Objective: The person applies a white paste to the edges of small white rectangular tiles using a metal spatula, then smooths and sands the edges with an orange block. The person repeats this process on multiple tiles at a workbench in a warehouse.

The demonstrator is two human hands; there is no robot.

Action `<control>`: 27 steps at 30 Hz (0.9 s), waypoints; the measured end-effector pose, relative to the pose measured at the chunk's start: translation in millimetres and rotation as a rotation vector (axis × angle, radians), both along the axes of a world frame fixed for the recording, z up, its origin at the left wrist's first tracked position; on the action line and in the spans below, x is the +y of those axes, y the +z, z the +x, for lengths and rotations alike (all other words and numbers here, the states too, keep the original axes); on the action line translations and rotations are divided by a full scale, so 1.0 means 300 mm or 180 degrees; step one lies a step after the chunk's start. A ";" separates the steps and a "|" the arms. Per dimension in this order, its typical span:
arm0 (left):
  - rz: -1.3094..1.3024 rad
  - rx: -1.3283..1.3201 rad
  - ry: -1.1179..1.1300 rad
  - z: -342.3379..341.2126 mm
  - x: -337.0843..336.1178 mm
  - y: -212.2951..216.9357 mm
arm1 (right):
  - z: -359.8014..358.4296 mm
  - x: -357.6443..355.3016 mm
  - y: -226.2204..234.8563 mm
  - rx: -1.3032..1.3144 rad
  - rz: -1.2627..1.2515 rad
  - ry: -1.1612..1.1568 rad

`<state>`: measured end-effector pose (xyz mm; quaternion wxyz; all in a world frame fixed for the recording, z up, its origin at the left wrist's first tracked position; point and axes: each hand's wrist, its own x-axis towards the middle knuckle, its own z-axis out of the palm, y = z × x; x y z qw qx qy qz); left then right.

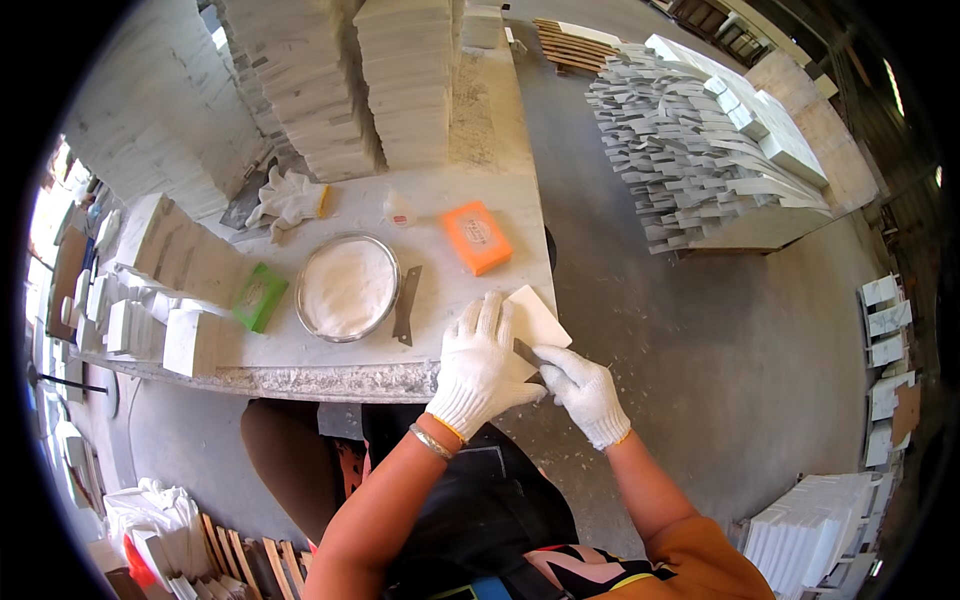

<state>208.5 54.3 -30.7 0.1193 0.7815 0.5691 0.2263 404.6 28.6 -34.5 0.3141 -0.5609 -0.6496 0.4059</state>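
Both my hands wear white knitted gloves, at the near right corner of the white stone worktable (470, 190). My left hand (475, 360) grips a small white tile (538, 318), its fingers laid along the tile's left side. In my right hand (585, 392) is a flat grey metal scraper (524, 352), closed between thumb and fingers; its blade meets the tile's near edge. A round metal bowl (347, 287) of white powder or paste stands left of my hands. Beside it lies a second flat metal scraper (407, 306).
An orange box (476, 238), a green box (260, 298), a spare white glove (288, 200) and a small clear bag (397, 208) lie on the table. Tall stacks of white slabs (410, 90) rise behind. Beyond the table's right edge stands a pile of stone strips (690, 150).
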 end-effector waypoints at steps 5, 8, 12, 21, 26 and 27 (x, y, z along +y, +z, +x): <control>-0.0188 -0.0127 0.0076 0.007 0.015 0.024 | 0.084 0.008 0.096 0.0724 -0.0663 -0.0485; -0.0571 -0.0219 0.0117 -0.020 0.005 0.090 | 0.133 0.019 0.128 0.0959 -0.0535 -0.0619; -0.1313 -0.1728 -0.0085 -0.107 -0.086 0.160 | 0.107 0.015 0.176 0.1566 -0.0326 -0.0587; -0.3202 -0.5917 -0.0931 -0.299 -0.339 0.045 | -0.208 0.006 0.291 0.1331 -0.0589 0.0444; -0.2864 -0.6350 -0.0840 -0.388 -0.423 0.075 | -0.315 0.041 0.324 0.0156 -0.0198 0.1383; -0.2695 -0.6448 -0.0776 -0.399 -0.440 0.055 | -0.323 0.050 0.327 0.0105 -0.0475 0.1478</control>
